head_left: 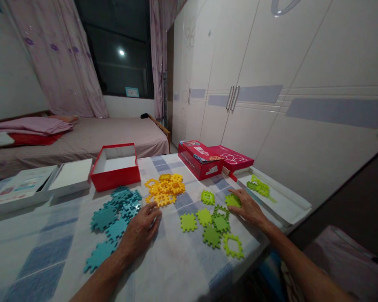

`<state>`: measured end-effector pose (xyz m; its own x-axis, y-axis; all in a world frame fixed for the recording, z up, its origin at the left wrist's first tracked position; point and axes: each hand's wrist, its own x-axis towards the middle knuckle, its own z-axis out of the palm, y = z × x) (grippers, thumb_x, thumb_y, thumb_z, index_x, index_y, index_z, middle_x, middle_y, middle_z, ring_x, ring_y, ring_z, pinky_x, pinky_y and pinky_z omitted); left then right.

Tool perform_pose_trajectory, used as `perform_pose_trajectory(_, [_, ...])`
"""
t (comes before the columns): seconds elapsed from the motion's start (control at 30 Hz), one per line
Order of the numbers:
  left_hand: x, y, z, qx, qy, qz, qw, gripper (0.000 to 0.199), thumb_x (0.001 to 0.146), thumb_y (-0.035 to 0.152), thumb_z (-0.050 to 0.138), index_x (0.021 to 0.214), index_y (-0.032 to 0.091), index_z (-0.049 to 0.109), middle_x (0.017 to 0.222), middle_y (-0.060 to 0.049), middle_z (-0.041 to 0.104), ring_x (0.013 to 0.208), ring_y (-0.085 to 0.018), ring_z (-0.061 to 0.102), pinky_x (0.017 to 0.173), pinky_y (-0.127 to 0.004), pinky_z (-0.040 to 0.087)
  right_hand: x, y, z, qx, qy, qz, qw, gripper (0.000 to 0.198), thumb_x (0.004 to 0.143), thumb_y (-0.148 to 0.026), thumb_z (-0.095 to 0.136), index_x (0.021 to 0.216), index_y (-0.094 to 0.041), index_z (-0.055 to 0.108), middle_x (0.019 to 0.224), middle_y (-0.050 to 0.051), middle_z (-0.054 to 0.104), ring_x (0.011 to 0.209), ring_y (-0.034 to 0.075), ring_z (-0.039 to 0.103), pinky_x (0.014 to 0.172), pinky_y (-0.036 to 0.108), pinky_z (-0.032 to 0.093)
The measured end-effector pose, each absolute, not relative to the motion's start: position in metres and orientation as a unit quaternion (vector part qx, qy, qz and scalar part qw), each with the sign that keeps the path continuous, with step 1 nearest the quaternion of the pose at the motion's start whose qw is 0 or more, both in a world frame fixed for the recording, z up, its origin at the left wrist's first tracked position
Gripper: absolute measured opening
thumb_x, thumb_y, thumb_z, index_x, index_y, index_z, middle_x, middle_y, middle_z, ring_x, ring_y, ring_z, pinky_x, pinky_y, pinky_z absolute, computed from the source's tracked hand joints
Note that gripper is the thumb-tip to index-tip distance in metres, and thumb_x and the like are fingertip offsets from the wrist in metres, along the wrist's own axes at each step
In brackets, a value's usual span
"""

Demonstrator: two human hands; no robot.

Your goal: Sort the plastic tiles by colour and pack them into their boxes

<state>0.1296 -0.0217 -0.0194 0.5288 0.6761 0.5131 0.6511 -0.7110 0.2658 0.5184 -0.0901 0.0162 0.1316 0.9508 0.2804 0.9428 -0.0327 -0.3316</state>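
Right hand point(247, 205) pinches a green piece point(232, 200) beside loose green pieces point(212, 236); left hand point(143, 224) loosely curled by the teal pile point(103, 219) and yellow pile point(164, 186) — cannot tell if holding anything. Open red box point(116, 178), closed red box point(195, 161), white tray point(290, 205) around — blue-and-white tablecloth point(164, 264) beneath, bed point(122, 130), wardrobe point(255, 54) beyond.

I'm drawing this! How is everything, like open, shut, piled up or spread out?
Teal pieces: heaped and overlapping
Yellow pieces: heaped together
Green pieces: spread out, some overlapping
Right hand: touching a green piece
Left hand: curled beside the teal pieces
Red-sided box: open at the top
White tray: open, green pieces inside
Pink curtains: parted
Wardrobe doors: shut
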Motion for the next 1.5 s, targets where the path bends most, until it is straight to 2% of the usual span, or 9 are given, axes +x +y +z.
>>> perform_pose_trajectory(0.33, [0.130, -0.021, -0.021, 0.874, 0.381, 0.300, 0.010, 0.024, 0.090, 0.023, 0.042, 0.099, 0.018, 0.064, 0.121, -0.013, 0.056, 0.113, -0.023, 0.055, 0.095, -0.038, 0.047, 0.517, -0.088, 0.035, -0.676, -0.665, 0.094, 0.303, 0.049, 0.069, -0.026, 0.053, 0.117, -0.019, 0.057, 0.107, 0.006, 0.065, 0.095, 0.023, 0.060, 0.086, 0.036, 0.045])
perform_pose_trajectory(0.5, [0.130, -0.022, -0.020, 0.874, 0.380, 0.302, 0.007, 0.023, 0.090, 0.023, 0.044, 0.098, 0.019, 0.065, 0.121, -0.013, 0.056, 0.113, -0.023, 0.055, 0.095, -0.037, 0.047, 0.573, -0.070, 0.061, -0.766, -0.523, -0.029, 0.372, 0.053, 0.071, -0.036, 0.054, 0.120, -0.016, 0.056, 0.102, 0.008, 0.065, 0.089, 0.023, 0.060, 0.081, 0.037, 0.047])
perform_pose_trajectory(0.67, [0.130, -0.022, -0.020, 0.873, 0.381, 0.306, 0.008, 0.023, 0.090, 0.023, 0.043, 0.098, 0.018, 0.065, 0.120, -0.013, 0.057, 0.110, -0.022, 0.057, 0.094, -0.037, 0.048, 0.600, -0.071, 0.068, -0.784, -0.504, -0.159, 0.326, 0.059, 0.074, -0.040, 0.052, 0.124, -0.008, 0.052, 0.119, 0.019, 0.057, 0.112, 0.031, 0.051, 0.090, 0.043, 0.043])
perform_pose_trajectory(0.83, [0.130, -0.021, -0.020, 0.875, 0.377, 0.304, 0.007, 0.023, 0.090, 0.022, 0.044, 0.097, 0.018, 0.065, 0.119, -0.013, 0.057, 0.109, -0.022, 0.057, 0.093, -0.037, 0.048, 0.557, -0.101, 0.026, -0.763, -0.604, -0.016, 0.230, 0.050, 0.081, -0.048, 0.047, 0.115, -0.013, 0.060, 0.107, 0.014, 0.064, 0.096, 0.026, 0.061, 0.085, 0.037, 0.047])
perform_pose_trajectory(0.97, [0.131, -0.020, -0.021, 0.875, 0.379, 0.302, 0.003, 0.023, 0.090, 0.022, 0.044, 0.096, 0.017, 0.065, 0.120, -0.014, 0.056, 0.107, -0.022, 0.058, 0.092, -0.036, 0.049, 0.528, -0.108, 0.003, -0.783, -0.600, -0.029, 0.164, 0.054, 0.078, -0.043, 0.052, 0.120, -0.008, 0.057, 0.109, 0.017, 0.061, 0.102, 0.030, 0.058, 0.088, 0.040, 0.045])
perform_pose_trajectory(1.1, [0.131, -0.021, -0.020, 0.875, 0.376, 0.306, -0.002, 0.023, 0.090, 0.021, 0.044, 0.097, 0.017, 0.065, 0.119, -0.014, 0.057, 0.108, -0.023, 0.057, 0.092, -0.038, 0.049, 0.515, -0.107, 0.008, -0.793, -0.566, -0.036, 0.223, 0.059, 0.076, -0.039, 0.053, 0.124, -0.005, 0.052, 0.109, 0.017, 0.056, 0.095, 0.027, 0.058, 0.085, 0.039, 0.046])
perform_pose_trajectory(1.23, [0.131, -0.023, -0.018, 0.877, 0.374, 0.303, 0.005, 0.022, 0.089, 0.020, 0.044, 0.095, 0.017, 0.065, 0.119, -0.014, 0.056, 0.107, -0.022, 0.058, 0.091, -0.037, 0.049, 0.493, -0.121, 0.019, -0.735, -0.610, 0.030, 0.293, 0.054, 0.077, -0.044, 0.053, 0.120, -0.012, 0.054, 0.109, 0.013, 0.056, 0.102, 0.024, 0.055, 0.090, 0.038, 0.045])
perform_pose_trajectory(1.33, [0.131, -0.024, -0.017, 0.878, 0.374, 0.298, 0.006, 0.022, 0.089, 0.021, 0.044, 0.095, 0.016, 0.065, 0.118, -0.014, 0.056, 0.106, -0.023, 0.058, 0.091, -0.037, 0.049, 0.467, -0.132, 0.020, -0.703, -0.652, 0.096, 0.267, 0.050, 0.077, -0.044, 0.055, 0.118, -0.017, 0.055, 0.117, 0.011, 0.056, 0.111, 0.024, 0.052, 0.096, 0.040, 0.041])
perform_pose_trajectory(1.5, [0.130, -0.023, -0.019, 0.880, 0.373, 0.295, 0.001, 0.023, 0.089, 0.020, 0.043, 0.096, 0.017, 0.064, 0.120, -0.014, 0.055, 0.108, -0.022, 0.057, 0.093, -0.037, 0.048, 0.437, -0.132, 0.011, -0.749, -0.619, 0.098, 0.215, 0.065, 0.072, -0.044, 0.060, 0.129, -0.016, 0.047, 0.134, 0.016, 0.046, 0.129, 0.033, 0.035, 0.104, 0.053, 0.029])
